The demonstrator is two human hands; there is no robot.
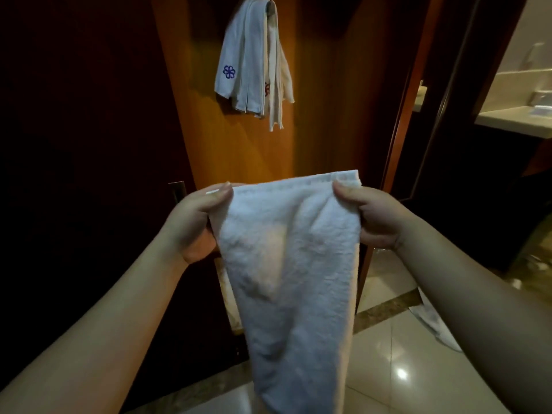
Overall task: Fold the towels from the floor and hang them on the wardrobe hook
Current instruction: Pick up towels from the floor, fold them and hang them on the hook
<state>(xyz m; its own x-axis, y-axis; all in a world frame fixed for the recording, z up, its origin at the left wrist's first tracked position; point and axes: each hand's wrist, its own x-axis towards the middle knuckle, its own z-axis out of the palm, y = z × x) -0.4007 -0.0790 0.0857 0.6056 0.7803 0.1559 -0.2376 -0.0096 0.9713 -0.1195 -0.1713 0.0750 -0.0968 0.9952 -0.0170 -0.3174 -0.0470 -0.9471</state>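
A white towel (291,270) hangs in front of me, held up by its top edge. My left hand (194,225) pinches its top left corner and my right hand (370,216) pinches its top right corner. The towel narrows as it drops toward the floor. Above, on the wooden wardrobe door (239,150), several folded white towels (254,58) hang from a hook (270,3); one shows a blue flower emblem. Another white towel (433,324) lies on the floor at the right, partly hidden behind my right forearm.
Dark wardrobe panels (89,144) fill the left side. Glossy floor tiles (397,369) spread out below right. Through a doorway on the right stands a bathroom counter (513,119) with a sink.
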